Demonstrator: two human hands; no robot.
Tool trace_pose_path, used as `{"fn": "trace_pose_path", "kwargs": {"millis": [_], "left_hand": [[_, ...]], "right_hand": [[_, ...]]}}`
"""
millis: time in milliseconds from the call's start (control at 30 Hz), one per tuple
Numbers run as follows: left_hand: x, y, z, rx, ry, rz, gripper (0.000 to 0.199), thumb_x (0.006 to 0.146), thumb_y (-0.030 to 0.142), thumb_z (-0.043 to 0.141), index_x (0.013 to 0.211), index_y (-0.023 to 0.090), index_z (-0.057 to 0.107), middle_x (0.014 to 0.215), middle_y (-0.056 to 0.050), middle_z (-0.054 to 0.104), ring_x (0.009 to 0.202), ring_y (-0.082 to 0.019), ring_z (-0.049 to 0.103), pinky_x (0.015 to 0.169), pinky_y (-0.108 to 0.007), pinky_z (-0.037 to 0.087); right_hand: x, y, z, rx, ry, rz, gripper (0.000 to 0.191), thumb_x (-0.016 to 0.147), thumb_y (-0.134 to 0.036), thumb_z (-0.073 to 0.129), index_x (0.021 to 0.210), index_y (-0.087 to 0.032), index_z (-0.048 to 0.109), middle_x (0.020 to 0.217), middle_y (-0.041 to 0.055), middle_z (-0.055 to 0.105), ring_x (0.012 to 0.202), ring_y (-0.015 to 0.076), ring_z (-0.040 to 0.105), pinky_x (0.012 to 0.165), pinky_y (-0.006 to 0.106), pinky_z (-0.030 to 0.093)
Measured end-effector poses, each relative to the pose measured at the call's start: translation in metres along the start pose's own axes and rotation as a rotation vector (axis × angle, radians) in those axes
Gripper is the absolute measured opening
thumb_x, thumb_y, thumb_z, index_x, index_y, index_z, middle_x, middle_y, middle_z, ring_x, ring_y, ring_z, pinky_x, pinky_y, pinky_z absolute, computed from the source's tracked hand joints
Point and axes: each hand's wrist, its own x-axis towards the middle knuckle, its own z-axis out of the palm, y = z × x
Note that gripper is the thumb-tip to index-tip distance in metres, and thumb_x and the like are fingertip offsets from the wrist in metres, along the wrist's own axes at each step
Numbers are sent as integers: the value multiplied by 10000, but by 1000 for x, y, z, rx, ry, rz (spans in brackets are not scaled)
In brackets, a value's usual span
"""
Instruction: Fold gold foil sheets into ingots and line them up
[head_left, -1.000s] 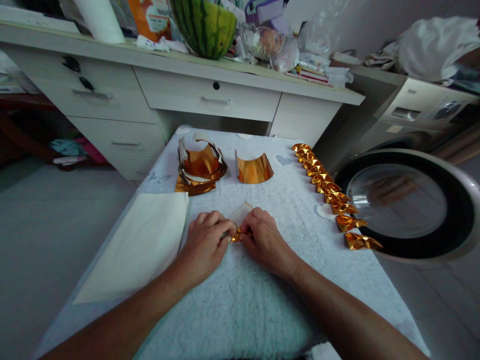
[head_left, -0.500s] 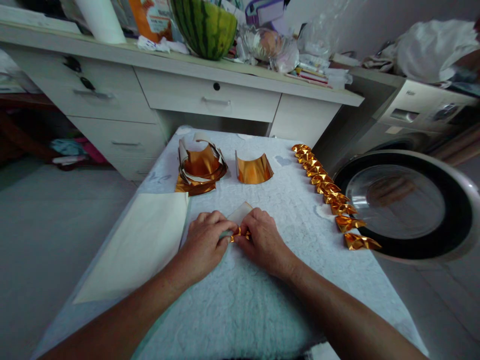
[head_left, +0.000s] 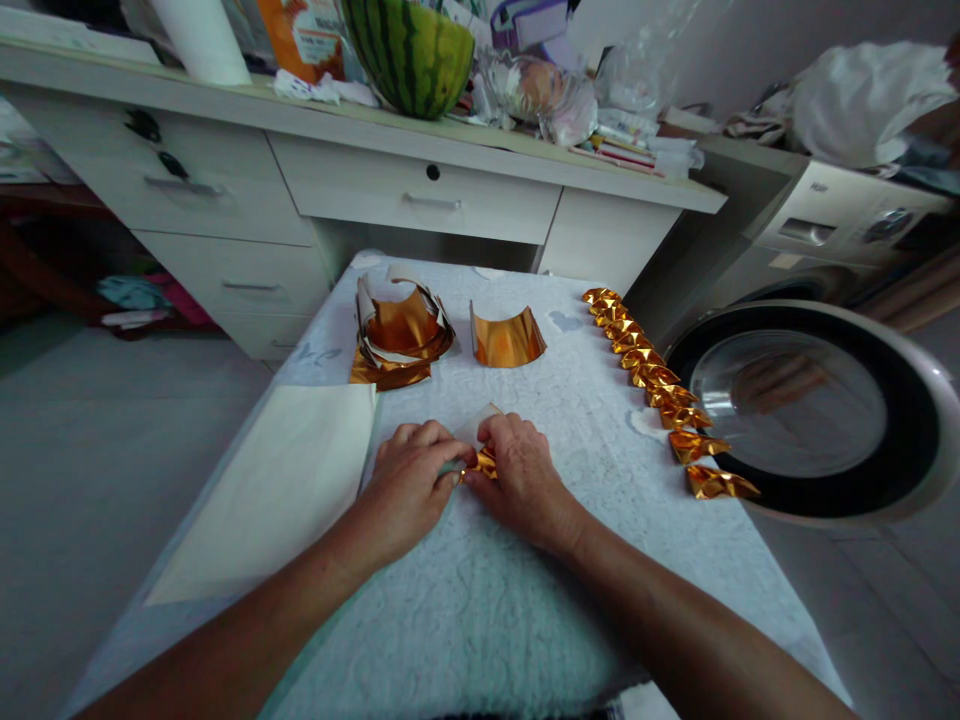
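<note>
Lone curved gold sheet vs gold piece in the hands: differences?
The lone sheet is spread in an open curve; the held piece is creased and compact. The lone sheet rests untouched on the cloth; the held piece is between the left hand and right hand, which partly hide it. Both are shiny gold.

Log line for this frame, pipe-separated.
left hand: grips foil | right hand: grips same foil | beyond: curled sheet, stack | table's right edge: folded pieces
</note>
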Motion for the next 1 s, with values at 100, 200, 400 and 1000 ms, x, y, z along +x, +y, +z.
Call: {"fn": "trace_pose_path", "kwargs": {"millis": [100,200,400,1000], "left_hand": [[0,0,0,-2,-4,-1,264,839,137,556,1017,273,697,988,-24,623,1000,-242,493,855,-387,397],[0,0,0,-4,-3,5,262,833,129,559,999,278,698,989,-21,623,1003,-243,493,859,-388,393],[0,-2,1,3,11,18,245,832,138,572,998,269,695,975,-21,619,983,-242,496,860,-388,389],[-3,-1,0,14,19,43,275,836,166,538,1032,286,690,975,-23,607,984,-233,488,856,-384,396]], "right_hand": [[1,1,-4,47,-40,-3,374,776,-170,648,1119,-188,501,1046,72,550,942,225,482,848,381,373],[1,2,-7,71,-72,-19,467,779,-105,619,1216,-208,491,1073,67,544,953,216,482,873,388,372],[1,8,-6,58,-136,-50,655,844,-69,533,1426,-333,387,1102,70,518,966,213,462,883,397,367],[-3,22,-10,245,-103,-212,696,772,23,463,1410,-247,398,1027,49,507,946,181,480,878,381,398]]}}
